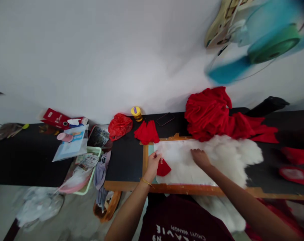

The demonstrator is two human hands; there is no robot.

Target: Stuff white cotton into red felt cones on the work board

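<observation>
My left hand (154, 163) is closed in a pinch at the upper edge of a small red cloth piece (164, 168), which hangs over the left part of a white sheet (184, 174). A bit of white shows by its fingertips, too small to make out. My right hand (200, 158) has its fingers curled down over the white sheet; what is under them, if anything, is hidden. Just right of it lies a big heap of fluffy white stuffing (232, 154).
Behind the sheet are a red fabric pile (207, 112), small red cloth pieces (147, 132), a phone (165, 119), a yellow-lidded jar (136, 114) and a red plastic bag (120, 126). A green-rimmed basket (91, 177) stands left. A fan (270, 47) spins at upper right.
</observation>
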